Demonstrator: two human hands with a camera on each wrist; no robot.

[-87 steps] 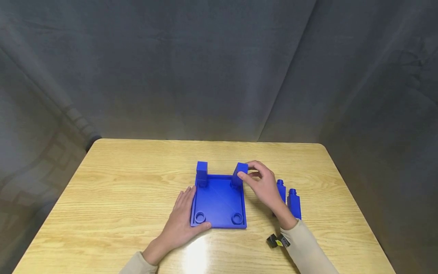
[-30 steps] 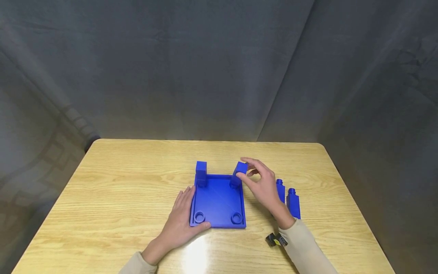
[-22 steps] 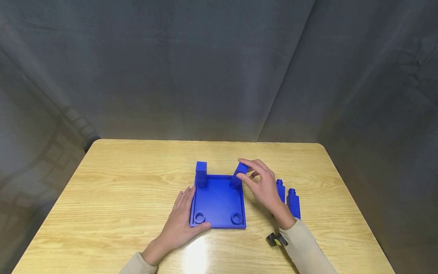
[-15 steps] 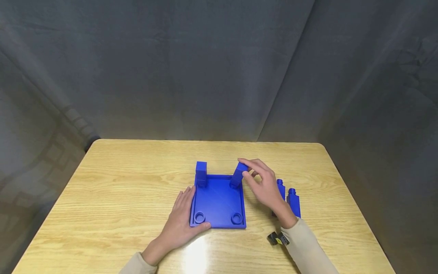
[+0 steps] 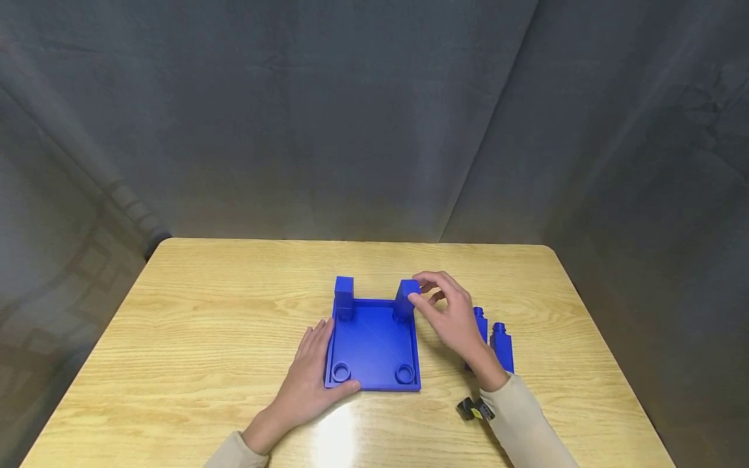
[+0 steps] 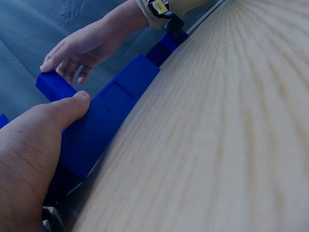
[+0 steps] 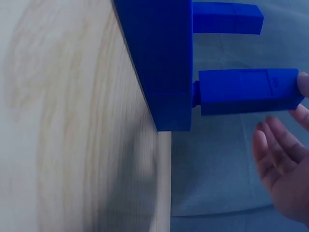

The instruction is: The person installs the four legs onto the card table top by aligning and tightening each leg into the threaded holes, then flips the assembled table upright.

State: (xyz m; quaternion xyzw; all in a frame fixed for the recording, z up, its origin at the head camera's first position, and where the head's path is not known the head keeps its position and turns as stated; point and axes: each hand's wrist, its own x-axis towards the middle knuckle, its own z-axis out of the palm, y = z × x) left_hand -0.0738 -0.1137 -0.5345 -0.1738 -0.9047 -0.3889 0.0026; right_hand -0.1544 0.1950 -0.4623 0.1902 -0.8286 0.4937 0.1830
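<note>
A blue square board [image 5: 374, 351] with raised rims, like an upturned toy tabletop, lies on the table. My left hand [image 5: 307, 377] rests along its left side, fingers straight, thumb [image 6: 77, 101] against the near edge. At the far right corner, my right hand [image 5: 453, 318] pinches the top of a blue square table leg [image 5: 405, 300] between thumb and fingers. Between leg and board, a short stretch of the leg's neck [image 7: 195, 94] shows in the right wrist view. Another blue leg [image 5: 344, 298] stands upright at the far left corner. Round sockets [image 5: 405, 381] mark both near corners.
Two more blue legs with threaded ends, a nearer one [image 5: 502, 348] and one partly behind the right wrist [image 5: 480, 325], lie right of the board. A black wrist camera [image 5: 475, 409] sits by the right sleeve. A dark curtain [image 5: 351, 130] hangs behind the wooden table [image 5: 205, 312].
The far right leg leaned rightward and now stands straighter, its top turned. My right index finger reached over its top, then drew back to its side. My left hand stays put.
</note>
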